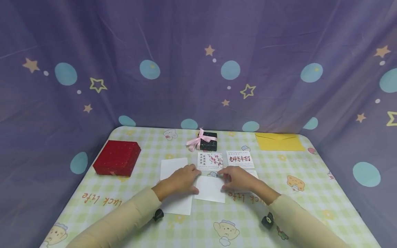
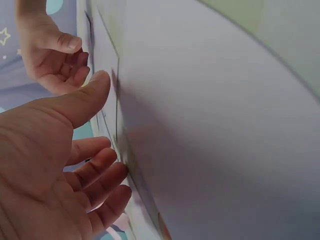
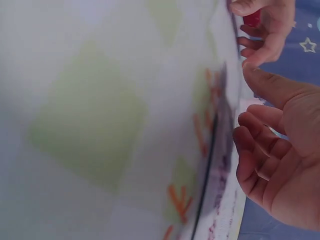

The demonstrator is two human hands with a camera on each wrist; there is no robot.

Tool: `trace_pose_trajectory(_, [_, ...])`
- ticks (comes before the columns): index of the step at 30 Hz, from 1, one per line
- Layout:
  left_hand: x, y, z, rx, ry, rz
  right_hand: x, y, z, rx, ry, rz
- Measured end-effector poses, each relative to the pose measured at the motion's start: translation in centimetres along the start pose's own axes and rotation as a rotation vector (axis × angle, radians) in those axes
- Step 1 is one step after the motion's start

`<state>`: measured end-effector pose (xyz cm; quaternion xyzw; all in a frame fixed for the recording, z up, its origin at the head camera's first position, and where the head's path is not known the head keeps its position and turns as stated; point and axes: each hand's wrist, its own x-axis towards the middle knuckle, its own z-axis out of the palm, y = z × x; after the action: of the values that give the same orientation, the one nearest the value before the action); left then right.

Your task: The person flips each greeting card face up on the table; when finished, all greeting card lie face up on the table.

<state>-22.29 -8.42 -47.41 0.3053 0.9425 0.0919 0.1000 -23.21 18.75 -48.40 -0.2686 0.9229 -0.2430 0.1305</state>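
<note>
A small blank white card [image 1: 210, 190] lies on the table between the two hands. My left hand [image 1: 183, 179] is at its left edge, over a larger white sheet [image 1: 174, 205]; in the left wrist view its fingers [image 2: 102, 167] are loosely bent with nothing between them. At the card's right edge is my right hand [image 1: 238, 178], its fingers [image 3: 257, 142] also relaxed and holding nothing. Whether fingertips touch the card I cannot tell. Behind lie a card with pink blossoms [image 1: 214, 160] and one with red characters [image 1: 240, 159]. My right hand partly covers another printed card [image 1: 253, 173].
At the left stands a red box [image 1: 116, 156]. A small black box [image 1: 208, 144] with a pink ribbon bow sits at the back, a yellow envelope [image 1: 279, 143] at the back right. A checked cloth [image 1: 310, 206] covers the table; a purple curtain [image 1: 186, 41] hangs behind.
</note>
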Motion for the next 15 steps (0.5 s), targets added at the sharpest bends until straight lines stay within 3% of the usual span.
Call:
trace_pose_trajectory(6, [0.06, -0.03, 0.38, 0.03, 0.006, -0.001, -0.4, 0.24, 0.72, -0.056, 0.009, 0.027])
trace_pose_trajectory(15, [0.65, -0.07, 0.3, 0.001, 0.006, -0.003, -0.28, 0.11, 0.83, -0.032, 0.029, 0.016])
